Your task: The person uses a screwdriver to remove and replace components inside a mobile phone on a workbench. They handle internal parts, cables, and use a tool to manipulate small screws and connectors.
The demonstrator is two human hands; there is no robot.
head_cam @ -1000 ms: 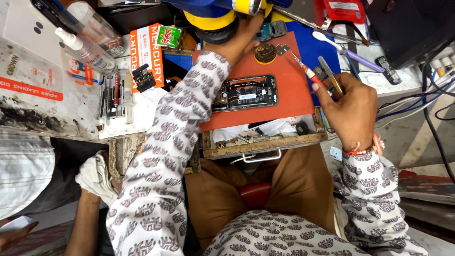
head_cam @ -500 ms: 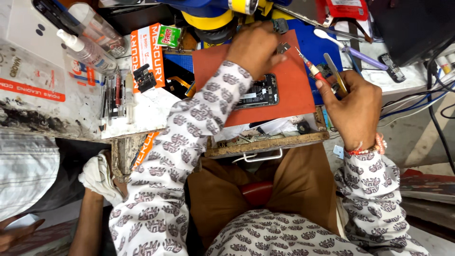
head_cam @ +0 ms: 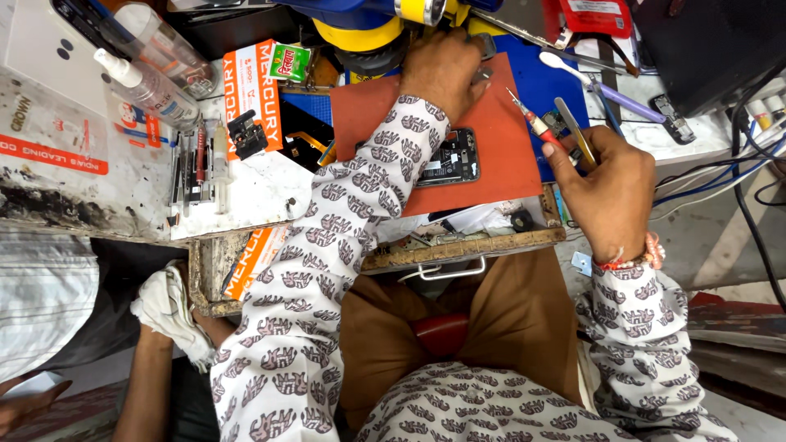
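My left hand [head_cam: 440,72] reaches across the red work mat [head_cam: 501,151] to its far edge. Its fingers curl over a small grey metal part [head_cam: 483,74]. An opened black phone [head_cam: 450,160] lies on the mat, partly hidden under my patterned left sleeve. At the mat's right side, my right hand [head_cam: 610,192] is raised and grips a red-handled screwdriver [head_cam: 536,124] and a pair of metal tweezers [head_cam: 575,141], both tips pointing up and left.
A clear spray bottle [head_cam: 147,86], an orange box [head_cam: 254,90] and several pens and tools [head_cam: 201,160] sit at the left. A purple toothbrush [head_cam: 610,88], black equipment [head_cam: 704,49] and cables [head_cam: 737,176] are on the right. Another person's hand holds a white cloth [head_cam: 168,309] at lower left.
My left hand slid from beside the phone up to the mat's far edge and covered the small part there. My right hand, with both tools, stayed roughly in place.
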